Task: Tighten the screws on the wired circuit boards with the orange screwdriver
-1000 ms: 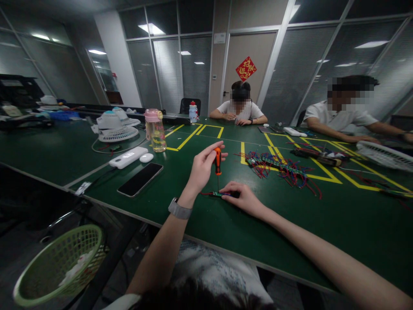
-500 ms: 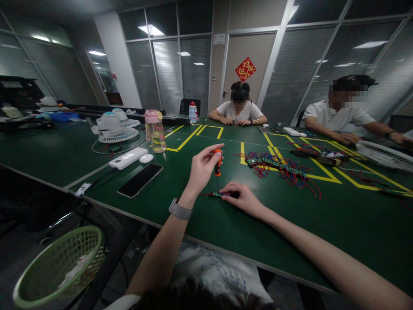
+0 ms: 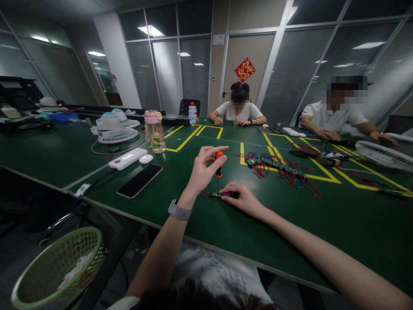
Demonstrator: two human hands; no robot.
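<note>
My left hand (image 3: 204, 168) pinches the orange-handled screwdriver (image 3: 219, 165) and holds it upright, its thin shaft pointing down onto a small green circuit board (image 3: 217, 194) with red wires. My right hand (image 3: 242, 198) lies on the green table (image 3: 200, 215) with its fingers pressed on the board's right end. A grey watch sits on my left wrist.
A pile of circuit boards with red and blue wires (image 3: 277, 167) lies beyond my hands. To the left are a black phone (image 3: 140, 180), a white remote (image 3: 128, 158), a pink-capped bottle (image 3: 154, 130) and white fans (image 3: 112, 128). Two people sit across the table. A green basket (image 3: 54, 267) stands below the table's edge.
My left fingers have shifted round the screwdriver handle, twisting it a little. The right hand and the board have stayed put. The person at the right has moved their arms.
</note>
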